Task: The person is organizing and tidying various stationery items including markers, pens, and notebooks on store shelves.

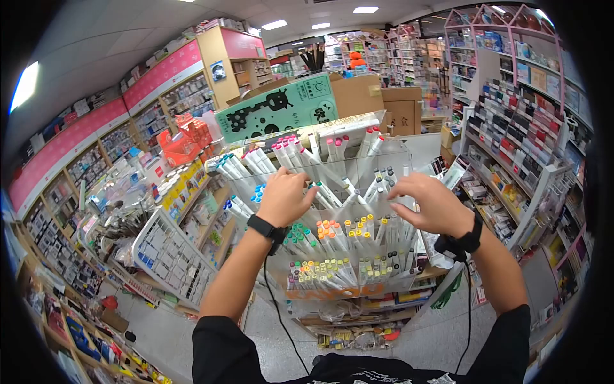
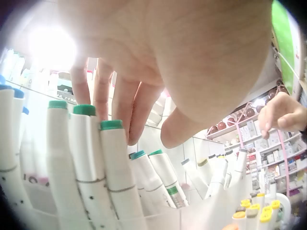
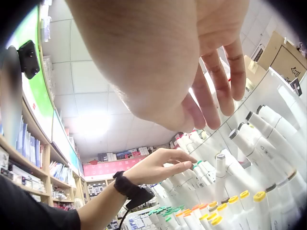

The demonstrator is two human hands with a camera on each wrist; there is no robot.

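Many white markers with coloured caps stand in a clear tiered rack (image 1: 332, 281) in front of me. My left hand (image 1: 288, 195) hovers over the middle-left of the upper tiers, its fingers pointing down with nothing visible between them. In the left wrist view, green-capped markers (image 2: 112, 136) stand right by those fingertips. Over the upper right of the rack is my right hand (image 1: 436, 203), fingers loosely bent and thumb apart from them. Grey-capped markers (image 3: 247, 139) are nearest to it in the right wrist view. Lower down are orange-capped markers (image 1: 328, 229) and yellow-capped markers (image 1: 361, 225).
Behind the rack stand a green printed box (image 1: 278, 107) and a brown cardboard box (image 1: 401, 112). A white wire display (image 1: 176, 256) is at the left. Stocked shelves (image 1: 511, 137) line the right side. Packaged goods (image 1: 358, 338) lie below the rack.
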